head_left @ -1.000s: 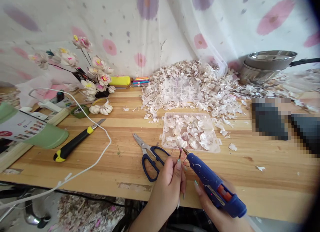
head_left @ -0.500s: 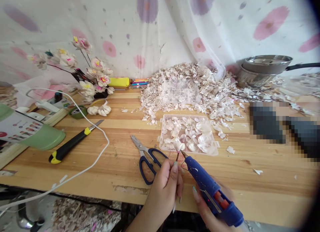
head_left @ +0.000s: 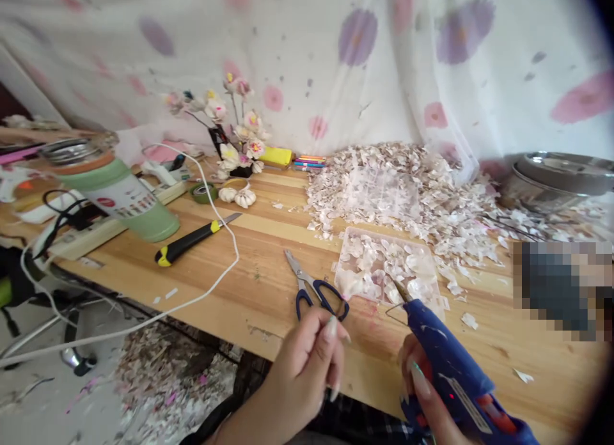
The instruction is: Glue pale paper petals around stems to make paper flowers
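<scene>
My left hand (head_left: 309, 368) is closed in a pinch, its thumb pressed to the fingers around a thin stem that is mostly hidden. A white petal flower (head_left: 354, 284) with a pinkish base stands above the fingertips, overlapping the petal box in view. My right hand (head_left: 422, 387) is wrapped round a blue hot glue gun (head_left: 453, 352), whose red light glows. The gun's metal nozzle points up and left, apart from the flower. Beyond the hands lies a clear plastic box (head_left: 436, 285) of loose pale petals. Blue-handled scissors (head_left: 303, 279) rest just beyond my left hand.
A black and yellow utility knife (head_left: 189, 242) lies at left, beside a white cord (head_left: 229, 269) and a green tumbler (head_left: 144, 208). A petal heap (head_left: 384, 189), finished flowers (head_left: 247, 135) and a steel pot (head_left: 542, 186) line the back.
The view has swung left, so the table things sit further right. The glue gun's nozzle has drawn away from the flower to the right. Both hands keep their hold.
</scene>
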A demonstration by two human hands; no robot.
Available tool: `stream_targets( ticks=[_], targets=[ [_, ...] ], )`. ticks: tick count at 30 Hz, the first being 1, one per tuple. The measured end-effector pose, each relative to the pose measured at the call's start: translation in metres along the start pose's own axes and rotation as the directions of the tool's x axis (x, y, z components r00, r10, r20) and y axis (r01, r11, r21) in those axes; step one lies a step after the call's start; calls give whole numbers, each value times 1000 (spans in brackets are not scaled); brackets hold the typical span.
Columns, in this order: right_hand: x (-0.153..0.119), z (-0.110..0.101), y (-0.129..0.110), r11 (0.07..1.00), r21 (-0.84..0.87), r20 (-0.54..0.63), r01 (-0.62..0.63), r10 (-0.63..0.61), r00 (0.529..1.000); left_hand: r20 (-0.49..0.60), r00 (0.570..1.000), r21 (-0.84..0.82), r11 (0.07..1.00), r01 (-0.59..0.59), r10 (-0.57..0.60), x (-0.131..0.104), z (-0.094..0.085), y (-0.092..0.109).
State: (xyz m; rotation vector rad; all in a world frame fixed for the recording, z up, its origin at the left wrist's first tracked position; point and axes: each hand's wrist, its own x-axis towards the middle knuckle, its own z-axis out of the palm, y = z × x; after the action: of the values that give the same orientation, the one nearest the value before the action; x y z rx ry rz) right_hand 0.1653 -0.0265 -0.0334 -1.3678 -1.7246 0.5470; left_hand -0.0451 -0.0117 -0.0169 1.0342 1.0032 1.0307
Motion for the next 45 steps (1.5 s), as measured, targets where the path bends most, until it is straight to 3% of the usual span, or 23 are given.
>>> stream_targets(
  ticks=[3, 4, 5, 8, 11, 14, 17, 21, 23, 26, 30, 32, 35, 39, 40, 41, 43, 45],
  targets=[
    [37, 1, -22, 999, 32, 175, 1, -7, 985, -280, 957, 6, 997, -82, 80, -8, -26, 25],
    [52, 6, -31, 998, 52, 270, -17, 3, 963, -411, 900, 20, 989, -147, 142, -8, -34, 32],
    [67, 15, -40, 997, 75, 290, -6, -16, 957, -496, 846, 51, 979, -198, 197, -7, -41, 38],
    [113, 58, -64, 991, 71, 456, 113, -133, 880, -611, 747, 131, 964, -230, 261, -4, -52, 49],
    [152, 118, -84, 985, 32, 459, 169, -164, 873, -659, 690, 154, 952, -265, 299, -4, -53, 50],
    [182, 177, -99, 990, -5, 468, 140, -121, 876, -680, 656, 176, 941, -290, 329, -9, -47, 49],
    [201, 217, -106, 992, -85, 479, 95, -43, 877, -690, 641, 216, 940, -263, 337, -12, -42, 52],
    [209, 236, -103, 982, -173, 489, 71, 23, 872, -695, 634, 269, 940, -209, 340, -10, -38, 56],
    [208, 236, -102, 977, -205, 487, 66, 43, 872, -672, 671, 252, 948, -192, 314, -6, -38, 54],
    [205, 229, -102, 968, -241, 487, 66, 62, 871, -634, 729, 227, 963, -145, 260, -1, -39, 49],
    [198, 195, -100, 961, -247, 511, 122, 22, 859, -626, 739, 222, 966, -135, 248, 2, -40, 44],
    [193, 162, -93, 960, -218, 525, 176, -37, 850, -629, 736, 213, 966, -147, 250, 3, -40, 43],
    [187, 92, -69, 954, -153, 523, 257, -142, 840, -613, 758, 189, 973, -134, 223, 7, -38, 37],
    [180, -5, -18, 927, -161, 530, 338, -208, 822, -424, 903, 122, 992, -15, 66, 16, -30, 24],
    [177, -23, -5, 911, -146, 566, 385, -242, 788, -358, 933, 98, 995, 22, 15, 19, -26, 22],
    [174, -37, 8, 901, -113, 603, 420, -273, 749, -297, 954, 73, 996, 57, -33, 21, -22, 21],
    [168, -53, 30, 892, -106, 623, 439, -284, 729, -205, 974, 31, 994, 104, -96, 25, -13, 21],
    [162, -57, 44, 887, -116, 636, 447, -280, 719, -160, 980, 10, 993, 121, -118, 29, -5, 23]
  ],
)
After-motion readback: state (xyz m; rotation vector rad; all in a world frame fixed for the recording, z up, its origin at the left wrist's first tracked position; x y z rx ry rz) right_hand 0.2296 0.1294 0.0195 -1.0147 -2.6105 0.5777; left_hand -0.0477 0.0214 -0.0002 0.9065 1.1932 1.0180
